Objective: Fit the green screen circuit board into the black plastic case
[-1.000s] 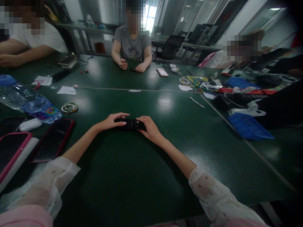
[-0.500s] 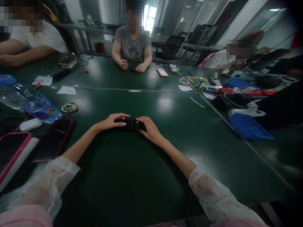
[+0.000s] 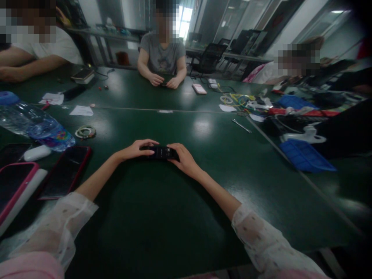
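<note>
A small black device with a lit screen [image 3: 160,152], perhaps a phone, lies sideways between my two hands just above or on the green tabletop [image 3: 162,209]. My left hand [image 3: 136,149] grips its left end, thumb along the near side and fingers over the far side. Around the right end is my right hand [image 3: 185,158], with fingers bent over the top edge and the thumb hidden or partly tucked beneath. Small pale marks show on the dark screen; they are too small to read.
At the left are a water bottle [image 3: 37,122], a red-edged phone [image 3: 66,172], a pink-cased phone [image 3: 14,190], a white case [image 3: 37,153] and bracelets [image 3: 85,132]. A wrench [image 3: 241,126] and blue tray [image 3: 306,155] lie right. A person in grey [image 3: 162,58] sits opposite; others sit at both sides.
The picture on the device's screen differs slightly. My hands hold the same place. Across the table, the person in grey has brought their hands a little closer together.
</note>
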The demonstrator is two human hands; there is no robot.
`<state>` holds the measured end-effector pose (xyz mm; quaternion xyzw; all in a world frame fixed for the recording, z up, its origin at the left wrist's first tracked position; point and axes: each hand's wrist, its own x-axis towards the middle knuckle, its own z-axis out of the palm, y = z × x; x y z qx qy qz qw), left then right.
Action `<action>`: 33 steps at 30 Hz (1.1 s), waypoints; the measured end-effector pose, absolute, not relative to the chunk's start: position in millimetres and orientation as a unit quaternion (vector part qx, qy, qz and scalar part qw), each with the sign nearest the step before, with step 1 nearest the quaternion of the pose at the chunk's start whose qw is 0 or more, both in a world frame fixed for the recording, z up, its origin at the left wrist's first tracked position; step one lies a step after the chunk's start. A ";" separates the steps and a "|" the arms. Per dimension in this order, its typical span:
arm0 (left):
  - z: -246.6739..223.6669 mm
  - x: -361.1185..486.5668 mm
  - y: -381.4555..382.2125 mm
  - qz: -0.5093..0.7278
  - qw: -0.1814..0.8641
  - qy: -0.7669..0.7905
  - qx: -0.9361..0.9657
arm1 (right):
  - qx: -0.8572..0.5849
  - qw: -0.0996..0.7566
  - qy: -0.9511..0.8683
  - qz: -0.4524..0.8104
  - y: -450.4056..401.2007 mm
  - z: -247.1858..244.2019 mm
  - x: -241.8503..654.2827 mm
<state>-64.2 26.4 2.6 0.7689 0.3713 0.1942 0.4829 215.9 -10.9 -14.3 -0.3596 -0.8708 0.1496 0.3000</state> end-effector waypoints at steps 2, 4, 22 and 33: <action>2.5 -63.8 26.3 0.192 0.476 0.379 0.770 | -0.360 0.302 -0.870 0.150 -11.1 -13.9 216.0; 2.1 -63.4 26.2 0.192 0.466 0.385 0.773 | -0.364 0.301 -0.868 0.152 -11.3 -13.7 216.2; -10.1 -62.5 29.5 0.199 0.348 0.427 0.811 | -0.398 0.305 -0.840 0.207 -10.7 -14.6 219.8; -13.3 -64.8 26.7 0.167 0.318 0.467 0.808 | -0.392 0.380 -0.794 0.267 -8.6 -15.9 219.1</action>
